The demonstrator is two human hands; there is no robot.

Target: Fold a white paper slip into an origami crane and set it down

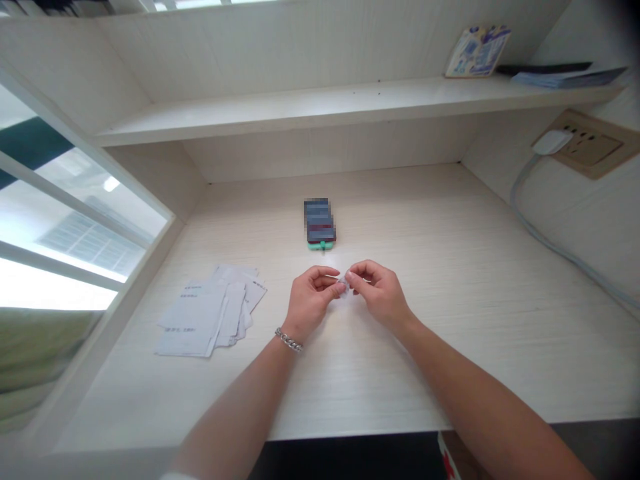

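A small white piece of paper (344,287) is pinched between my two hands above the middle of the desk. My left hand (314,297), with a silver chain bracelet at its wrist, grips the paper's left side between thumb and fingers. On the other side, the thumb and fingertips of my right hand (377,290) close on it too. The paper is mostly covered by my fingers, so its full shape is hidden. Just beyond my hands lies a phone (320,220) in a green-edged case, its screen blurred out.
Several loose white paper sheets (200,317) overlap on the desk (480,300) at the left. A shelf (300,120) spans the back, bearing a small printed packet (479,52) and some booklets (567,78). At right, a white charger (553,142) with a trailing cable (550,247) sits in a wall socket.
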